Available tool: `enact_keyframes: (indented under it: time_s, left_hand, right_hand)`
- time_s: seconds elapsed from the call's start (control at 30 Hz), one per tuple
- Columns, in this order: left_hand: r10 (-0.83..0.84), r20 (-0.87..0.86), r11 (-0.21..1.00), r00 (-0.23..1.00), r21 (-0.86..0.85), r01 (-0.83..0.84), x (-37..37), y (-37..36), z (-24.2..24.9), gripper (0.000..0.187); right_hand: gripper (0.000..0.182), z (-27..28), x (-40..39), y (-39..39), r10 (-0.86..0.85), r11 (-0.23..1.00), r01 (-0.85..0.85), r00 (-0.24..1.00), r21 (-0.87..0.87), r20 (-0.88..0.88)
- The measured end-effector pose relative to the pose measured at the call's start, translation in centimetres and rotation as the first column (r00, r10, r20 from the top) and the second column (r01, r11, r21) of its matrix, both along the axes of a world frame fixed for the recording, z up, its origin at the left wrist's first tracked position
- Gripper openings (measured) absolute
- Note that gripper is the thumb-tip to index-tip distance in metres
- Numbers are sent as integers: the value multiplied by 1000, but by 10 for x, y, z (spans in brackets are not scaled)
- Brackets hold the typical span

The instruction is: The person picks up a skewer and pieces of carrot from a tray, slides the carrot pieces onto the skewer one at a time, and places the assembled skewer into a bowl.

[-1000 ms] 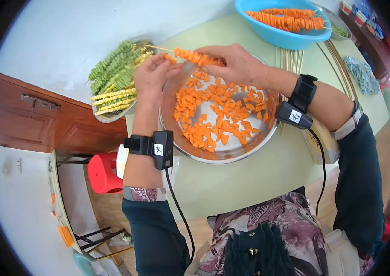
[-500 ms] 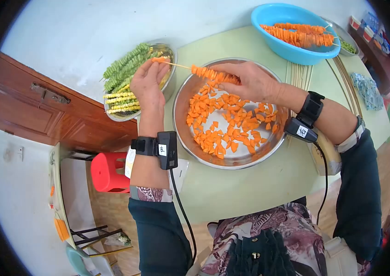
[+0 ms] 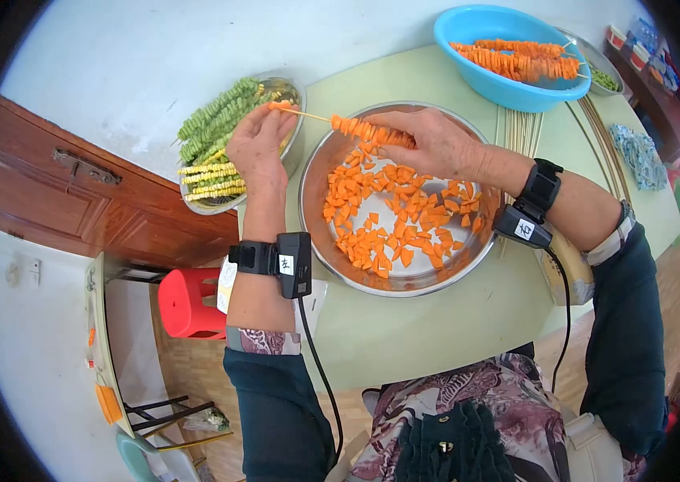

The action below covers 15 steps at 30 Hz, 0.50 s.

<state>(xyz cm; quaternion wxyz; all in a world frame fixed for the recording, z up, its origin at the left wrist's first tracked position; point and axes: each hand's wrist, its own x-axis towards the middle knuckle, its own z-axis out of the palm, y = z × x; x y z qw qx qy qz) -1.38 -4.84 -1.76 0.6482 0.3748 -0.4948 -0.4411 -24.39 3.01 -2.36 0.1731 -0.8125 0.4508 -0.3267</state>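
My right hand [image 3: 436,145] is wrapped round a skewer of carrot slices [image 3: 368,131], above the far part of a wide steel basin [image 3: 308,210]. Loose cut carrot pieces [image 3: 406,233] lie over the basin's floor. The skewer's bare stick points left toward my left hand [image 3: 260,145]. Between the thumb and fingers of that hand is one carrot slice [image 3: 281,105], right at the stick's tip. Whether the tip has gone through the slice I cannot make out. Behind my left hand a basin of green and yellow vegetable skewers [image 3: 215,132] stands by the wall.
A blue tub [image 3: 508,95] with finished carrot skewers stands at the back right. Beside it lie bare bamboo sticks [image 3: 523,132], a crumpled patterned cloth [image 3: 637,157] and a bowl of green pieces [image 3: 603,76]. Left of the table is a red stool [image 3: 187,303].
Both hands keep nearly the same place and grip. The whole view has shifted very slightly; the carrot slice stays at the stick's tip.
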Motion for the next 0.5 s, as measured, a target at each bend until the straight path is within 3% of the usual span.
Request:
enact_keyframes:
  time_s: [0.5]
  left_hand:
    - [47, 42, 998, 998, -35, -46, -7, 6, 2, 17]
  right_hand:
    - [40, -10, 5, -1, -39, 999, 39, 999, -38, -9]
